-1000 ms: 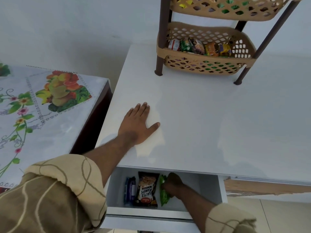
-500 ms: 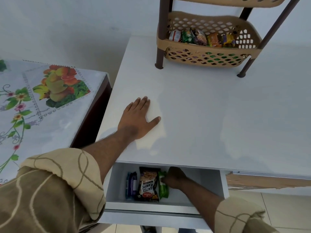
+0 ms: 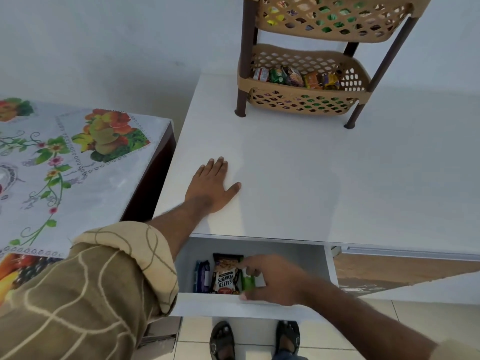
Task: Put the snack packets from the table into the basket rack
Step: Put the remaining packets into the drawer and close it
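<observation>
The basket rack [image 3: 306,97], a tan lattice stand on dark brown legs, is set on the far part of the white table [image 3: 324,178]; its lower basket is seen to hold a row of small snack packets [image 3: 293,77], and more packets are glimpsed through the lattice of the basket above it. A second table, covered by a cloth printed with fruit and flowers [image 3: 65,165], is placed just beside the white table on the left. Under the near edge of the white table an open white drawer [image 3: 233,305] is pulled out, and three packets are stood side by side in it: a blue packet [image 3: 202,276] at the left, a salted peanuts packet [image 3: 226,275] in the middle, and a green packet [image 3: 248,281] at the right, touching the peanuts. The left hand [image 3: 210,188] is laid flat on the white table near its front left corner, palm down, with the fingers straight and the thumb spread to the side; nothing is held by it. The right hand [image 3: 272,281] is reached into the drawer, and the green packet is pinched between its thumb and curled fingers [image 3: 253,271], the index finger being extended over the top of the peanuts packet. Both forearms are bare below rolled, patterned olive sleeves [image 3: 98,281]. Two sandalled feet [image 3: 223,341] are seen on the tiled floor below the drawer.
</observation>
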`<move>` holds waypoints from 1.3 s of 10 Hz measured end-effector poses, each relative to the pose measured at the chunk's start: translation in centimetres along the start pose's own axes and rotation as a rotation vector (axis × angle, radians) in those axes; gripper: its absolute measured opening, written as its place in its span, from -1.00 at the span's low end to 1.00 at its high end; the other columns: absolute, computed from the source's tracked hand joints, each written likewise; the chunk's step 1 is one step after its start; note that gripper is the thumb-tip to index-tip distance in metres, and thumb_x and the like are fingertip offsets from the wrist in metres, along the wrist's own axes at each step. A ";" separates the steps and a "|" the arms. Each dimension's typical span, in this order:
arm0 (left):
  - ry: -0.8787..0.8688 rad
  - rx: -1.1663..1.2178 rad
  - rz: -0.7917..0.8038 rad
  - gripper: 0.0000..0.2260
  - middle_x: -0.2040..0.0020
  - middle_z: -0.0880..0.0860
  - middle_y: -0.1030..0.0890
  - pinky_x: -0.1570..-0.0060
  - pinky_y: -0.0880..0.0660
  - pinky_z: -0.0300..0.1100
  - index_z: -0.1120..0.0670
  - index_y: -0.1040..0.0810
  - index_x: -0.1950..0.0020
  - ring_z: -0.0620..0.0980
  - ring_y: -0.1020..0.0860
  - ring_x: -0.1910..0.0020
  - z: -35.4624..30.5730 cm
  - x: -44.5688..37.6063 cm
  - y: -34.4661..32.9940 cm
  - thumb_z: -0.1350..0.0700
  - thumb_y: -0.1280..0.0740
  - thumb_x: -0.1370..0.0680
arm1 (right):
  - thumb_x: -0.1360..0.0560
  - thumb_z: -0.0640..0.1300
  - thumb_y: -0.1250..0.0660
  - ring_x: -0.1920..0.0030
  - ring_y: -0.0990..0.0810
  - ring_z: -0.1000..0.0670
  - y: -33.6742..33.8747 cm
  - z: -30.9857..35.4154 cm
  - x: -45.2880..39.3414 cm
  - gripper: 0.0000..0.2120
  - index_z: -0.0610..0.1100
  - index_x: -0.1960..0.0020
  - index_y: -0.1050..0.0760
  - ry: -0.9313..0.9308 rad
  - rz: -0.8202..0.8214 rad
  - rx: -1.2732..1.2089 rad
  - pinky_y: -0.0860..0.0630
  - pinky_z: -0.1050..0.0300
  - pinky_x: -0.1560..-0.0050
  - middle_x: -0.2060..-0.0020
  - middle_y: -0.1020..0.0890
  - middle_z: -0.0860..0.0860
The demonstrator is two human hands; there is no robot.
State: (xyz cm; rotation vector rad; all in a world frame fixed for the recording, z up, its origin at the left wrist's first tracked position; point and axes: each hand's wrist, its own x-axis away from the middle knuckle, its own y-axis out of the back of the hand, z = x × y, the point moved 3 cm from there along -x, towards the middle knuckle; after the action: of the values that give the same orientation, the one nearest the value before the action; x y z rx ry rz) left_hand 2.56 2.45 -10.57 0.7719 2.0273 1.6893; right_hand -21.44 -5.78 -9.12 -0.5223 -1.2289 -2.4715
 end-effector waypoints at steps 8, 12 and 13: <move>0.006 -0.011 -0.013 -0.28 -0.63 -0.03 0.13 -0.55 0.18 -0.09 0.05 0.11 -0.62 -0.04 0.15 -0.60 -0.1 2.1 -0.4 -0.34 0.11 -0.58 | -0.34 0.42 -0.30 -0.45 0.58 -0.06 -0.5 -0.5 -0.2 0.14 0.00 -0.57 0.34 0.042 -0.337 0.563 0.49 -0.12 -0.42 -0.55 0.37 -0.03; -0.001 0.010 -0.041 -0.27 -0.63 -0.03 0.11 -0.55 0.17 -0.09 0.05 0.09 -0.62 -0.05 0.14 -0.60 0.1 2.2 -0.6 -0.34 0.10 -0.58 | -0.42 0.31 -0.35 -0.56 0.01 -0.11 2.7 -1.3 -1.9 -0.02 0.06 -0.60 0.16 -0.076 -0.429 0.482 0.04 -0.16 -0.49 -0.58 -0.04 0.03; -0.006 0.015 -0.053 -0.27 -0.63 -0.02 0.09 -0.55 0.16 -0.09 0.06 0.08 -0.62 -0.04 0.13 -0.60 0.0 2.2 -0.5 -0.34 0.09 -0.58 | -0.44 0.23 -0.37 -0.45 -0.21 -0.08 3.0 -1.1 -2.0 -0.13 0.03 -0.59 -0.01 -0.041 -0.491 0.515 -0.10 -0.12 -0.40 -0.48 -0.24 0.05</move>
State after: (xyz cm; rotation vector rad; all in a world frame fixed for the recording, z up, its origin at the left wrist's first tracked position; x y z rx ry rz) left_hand 0.84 3.78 -10.97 0.7200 2.0408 1.6425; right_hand -18.54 -8.12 -8.57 -0.1392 -2.1280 -2.3498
